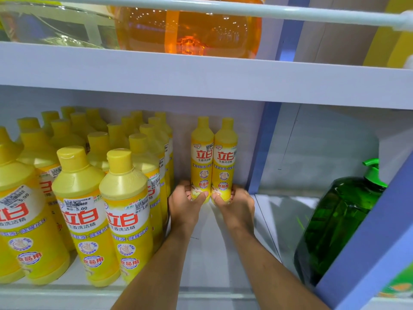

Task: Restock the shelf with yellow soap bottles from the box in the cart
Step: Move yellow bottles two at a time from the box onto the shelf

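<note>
Two yellow soap bottles stand upright and touching at the very back of the shelf [212, 253], in the gap at the right end of the bay. The left hand [184, 203] has its grip curled round the base of the left bottle [202, 157], thumb across the front. The right hand [235, 203] holds the base of the right bottle [226, 157] the same way. Whether their bases already bear on the shelf board I cannot tell, as the fingers cover them.

As I judge it, the restocking is well along but not finished. The stocked rows [78, 198] to the left run from front edge to back wall. The lane where the pair stands holds only these two, with bare board in front of them down to the lip, so more bottles would go there. The box and cart are out of view, so what remains to bring is unknown.

The bottles are slim round cylinders of opaque, slightly glossy yellow plastic, sloping at the shoulder to a narrow flat-topped cap. Each has a smooth printed wrap with red characters, and the front ones carry white price stickers. The shelf is smooth pale painted board.

A blue upright [263, 148] bounds the bay on the right. Beyond it leans a translucent green pump bottle [335, 220], and on the shelf above sits a large clear orange jug [190, 30].
</note>
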Available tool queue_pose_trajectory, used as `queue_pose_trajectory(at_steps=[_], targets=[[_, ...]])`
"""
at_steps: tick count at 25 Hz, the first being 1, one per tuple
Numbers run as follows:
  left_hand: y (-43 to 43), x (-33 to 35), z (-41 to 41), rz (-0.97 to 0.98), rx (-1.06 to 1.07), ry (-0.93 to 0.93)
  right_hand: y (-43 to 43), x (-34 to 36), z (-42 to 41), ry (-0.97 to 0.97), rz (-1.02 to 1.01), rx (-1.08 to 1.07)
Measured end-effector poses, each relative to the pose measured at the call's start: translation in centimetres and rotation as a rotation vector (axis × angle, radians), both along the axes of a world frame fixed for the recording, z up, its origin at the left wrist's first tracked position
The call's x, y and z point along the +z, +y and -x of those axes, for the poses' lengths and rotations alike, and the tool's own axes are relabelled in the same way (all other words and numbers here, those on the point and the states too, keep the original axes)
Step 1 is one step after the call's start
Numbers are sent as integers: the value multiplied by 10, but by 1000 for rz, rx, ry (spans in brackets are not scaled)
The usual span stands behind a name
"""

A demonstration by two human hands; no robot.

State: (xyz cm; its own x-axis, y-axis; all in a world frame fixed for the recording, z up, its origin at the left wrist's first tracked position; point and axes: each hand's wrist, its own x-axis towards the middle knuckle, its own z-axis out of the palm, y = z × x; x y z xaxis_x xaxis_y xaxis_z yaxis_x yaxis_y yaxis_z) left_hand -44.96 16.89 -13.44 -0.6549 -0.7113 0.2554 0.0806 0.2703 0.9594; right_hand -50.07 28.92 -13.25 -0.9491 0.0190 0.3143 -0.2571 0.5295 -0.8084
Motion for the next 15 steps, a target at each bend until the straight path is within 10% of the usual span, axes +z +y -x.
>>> queue_pose_trajectory(at_steps=[9,15], targets=[[7,15,-17,-69,-47,-18,9,5,-17,-97,-1,115],[21,28,-65,739,-225,-636,51,39,-60,-77,-529,322]])
